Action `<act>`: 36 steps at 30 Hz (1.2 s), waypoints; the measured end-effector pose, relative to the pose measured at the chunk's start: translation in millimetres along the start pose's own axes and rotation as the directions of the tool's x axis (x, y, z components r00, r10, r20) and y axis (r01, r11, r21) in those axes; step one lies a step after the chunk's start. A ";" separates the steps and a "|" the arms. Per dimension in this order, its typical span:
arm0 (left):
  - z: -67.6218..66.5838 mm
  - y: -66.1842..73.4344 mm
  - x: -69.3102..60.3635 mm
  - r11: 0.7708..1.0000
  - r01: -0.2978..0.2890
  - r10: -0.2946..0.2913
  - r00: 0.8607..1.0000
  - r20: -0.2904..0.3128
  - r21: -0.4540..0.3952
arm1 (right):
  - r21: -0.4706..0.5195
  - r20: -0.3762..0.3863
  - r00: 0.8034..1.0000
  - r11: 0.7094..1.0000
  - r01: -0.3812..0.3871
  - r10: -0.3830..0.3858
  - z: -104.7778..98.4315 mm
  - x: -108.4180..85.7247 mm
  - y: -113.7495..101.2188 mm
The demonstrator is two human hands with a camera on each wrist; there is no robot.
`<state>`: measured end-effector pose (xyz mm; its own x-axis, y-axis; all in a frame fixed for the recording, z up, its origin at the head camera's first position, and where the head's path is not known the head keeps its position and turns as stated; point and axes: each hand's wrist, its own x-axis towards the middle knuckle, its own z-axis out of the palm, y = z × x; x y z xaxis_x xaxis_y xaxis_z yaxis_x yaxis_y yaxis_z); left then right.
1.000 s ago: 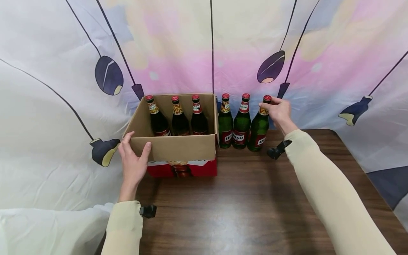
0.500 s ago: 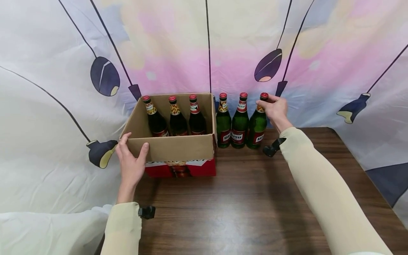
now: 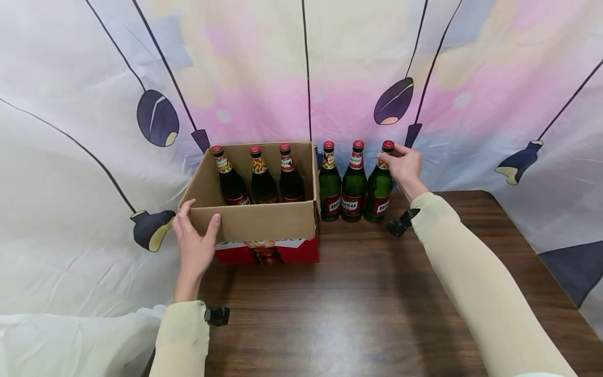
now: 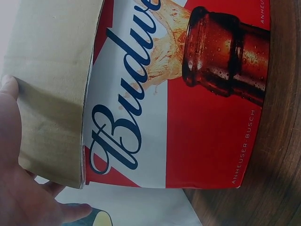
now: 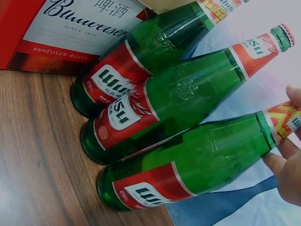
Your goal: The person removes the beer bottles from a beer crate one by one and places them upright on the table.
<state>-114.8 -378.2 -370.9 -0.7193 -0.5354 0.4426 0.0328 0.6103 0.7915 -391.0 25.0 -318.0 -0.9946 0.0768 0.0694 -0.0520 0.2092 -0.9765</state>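
My left hand (image 3: 194, 251) holds the front left corner of an open cardboard beer box (image 3: 264, 222), thumb on the folded-down front flap (image 4: 51, 94) and fingers at its left edge. Inside the box stand three dark bottles with red caps; their lower parts are hidden. Right of the box, three green beer bottles stand upright in a row. My right hand (image 3: 404, 165) grips the neck of the rightmost beer bottle (image 3: 378, 188), whose base is on the table. Beside it are the middle beer bottle (image 3: 354, 183) and the left beer bottle (image 3: 330, 186), close to the box wall.
The brown wooden table (image 3: 348, 303) extends in front of the box and bottles. A patterned fabric curtain (image 3: 254, 68) hangs right behind them and down the left side. White cloth (image 3: 80, 340) lies at the lower left.
The head view has shifted a little. The rightmost beer bottle, still in my right hand, stands slightly closer to the middle one. My left hand keeps its place on the box.
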 end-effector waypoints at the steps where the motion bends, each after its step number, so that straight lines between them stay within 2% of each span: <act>1: 0.3 -0.2 -0.1 1.000 0.000 0.000 1.000 0.000 -0.003 | 0.008 0.008 1.000 1.000 0.004 -0.004 -1.1 -0.7 -0.3; 6: 1.6 -1.0 0.4 1.000 -0.015 0.015 1.000 -0.011 -0.003 | 0.028 0.059 0.998 0.999 0.024 -0.026 -9.5 -4.0 -11.0; 10: 0.1 -2.9 1.4 0.999 -0.039 0.039 0.999 -0.021 0.012 | 0.068 0.032 0.994 0.992 0.103 -0.105 -7.3 -7.8 -31.5; 15: -1.3 -3.0 1.2 0.999 -0.043 0.043 0.999 -0.022 0.011 | 0.110 -0.014 0.974 0.968 0.224 -0.224 5.7 -19.5 -61.0; 20: -0.3 -1.2 0.5 0.999 -0.042 0.042 0.999 -0.014 0.014 | 0.174 0.007 0.955 0.941 0.290 -0.296 26.1 -33.5 -84.3; 25: -1.9 -0.3 0.4 0.999 -0.038 0.038 0.999 -0.016 0.023 | 0.237 0.053 0.949 0.927 0.292 -0.312 59.9 -44.9 -98.2; 28: -2.5 0.1 0.6 0.999 -0.030 0.030 0.999 -0.015 0.028 | 0.249 0.091 0.950 0.931 0.268 -0.298 82.4 -50.3 -99.1; 36: -1.0 -1.2 0.0 0.999 -0.010 0.010 1.000 -0.003 0.041 | 0.287 0.228 0.956 0.951 0.116 -0.186 135.4 -63.4 -91.1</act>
<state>-114.2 -379.5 -371.4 -0.7168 -0.5310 0.4520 0.0117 0.6389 0.7692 -335.4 -130.9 -261.0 -0.9613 -0.1882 0.2012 -0.1907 -0.0723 -0.9790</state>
